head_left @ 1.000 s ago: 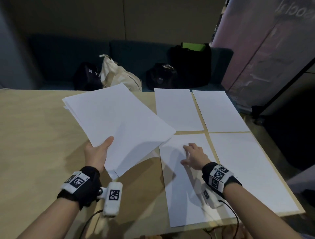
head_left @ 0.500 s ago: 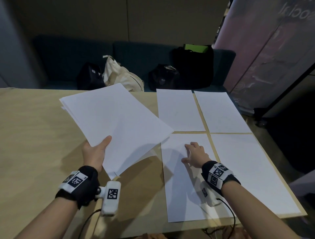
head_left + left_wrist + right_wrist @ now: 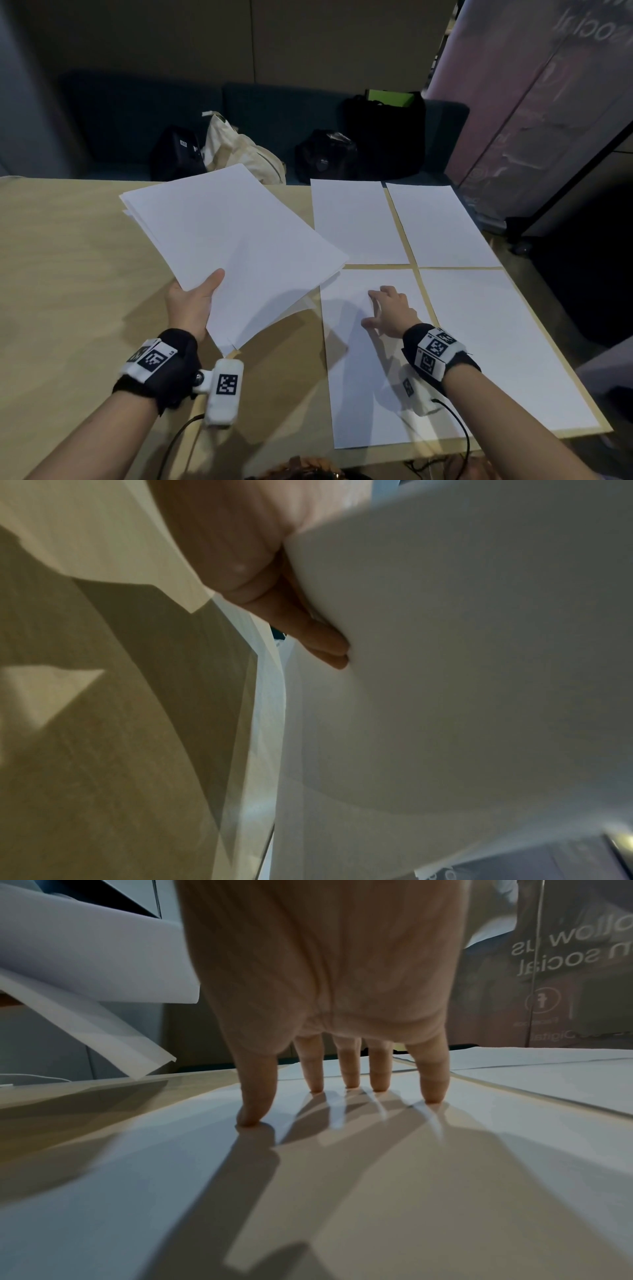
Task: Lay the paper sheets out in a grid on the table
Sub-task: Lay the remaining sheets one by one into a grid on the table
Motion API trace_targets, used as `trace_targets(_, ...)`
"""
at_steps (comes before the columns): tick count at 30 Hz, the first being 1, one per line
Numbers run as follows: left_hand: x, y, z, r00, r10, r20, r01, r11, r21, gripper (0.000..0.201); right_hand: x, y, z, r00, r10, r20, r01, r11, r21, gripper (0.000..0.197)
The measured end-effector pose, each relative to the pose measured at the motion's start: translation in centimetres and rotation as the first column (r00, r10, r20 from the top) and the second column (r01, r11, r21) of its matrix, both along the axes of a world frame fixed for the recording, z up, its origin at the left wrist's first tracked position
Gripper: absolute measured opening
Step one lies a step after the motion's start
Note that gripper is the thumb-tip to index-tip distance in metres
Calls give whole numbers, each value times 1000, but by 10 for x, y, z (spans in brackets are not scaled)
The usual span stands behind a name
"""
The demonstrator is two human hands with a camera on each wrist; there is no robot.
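Observation:
My left hand [image 3: 191, 301] grips a stack of white paper sheets [image 3: 226, 246] above the table's middle, thumb on top and fingers [image 3: 325, 639] underneath. Several single sheets lie flat on the right half of the table in two rows: far left sheet [image 3: 356, 219], far right sheet [image 3: 442, 222], near right sheet [image 3: 507, 346] and near left sheet [image 3: 363, 387]. My right hand [image 3: 387, 308] presses on the near left sheet [image 3: 171, 1191] with spread, straight fingertips [image 3: 435, 1093]. The held stack [image 3: 85, 961] hangs over that sheet's far left corner.
The light wooden table [image 3: 68, 291] is bare on its left half. Behind its far edge a dark sofa holds black bags [image 3: 325, 154] and a beige tote [image 3: 239, 150]. A tall banner [image 3: 548, 85] stands at the right, beyond the table's right edge.
The near left sheet under my right hand has slid slightly toward the far row. My left hand still holds the stack in about the same place.

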State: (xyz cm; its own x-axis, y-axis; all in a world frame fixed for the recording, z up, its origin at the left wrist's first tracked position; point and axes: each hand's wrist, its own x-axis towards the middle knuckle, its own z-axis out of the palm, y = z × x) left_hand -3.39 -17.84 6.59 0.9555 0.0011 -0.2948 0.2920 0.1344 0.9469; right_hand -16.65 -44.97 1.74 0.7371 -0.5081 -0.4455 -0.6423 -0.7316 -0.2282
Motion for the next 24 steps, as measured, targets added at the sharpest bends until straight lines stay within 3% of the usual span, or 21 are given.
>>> trace_targets(17, 10, 19, -3, 1000, -10, 23, 10, 1000, 2, 37, 2, 2, 12, 996, -30, 89, 29, 999, 17, 69)
trace_targets(24, 16, 37, 2, 998, -49, 35, 49, 999, -8, 40, 25, 29, 39, 991, 16, 132, -14, 1000, -18, 50)
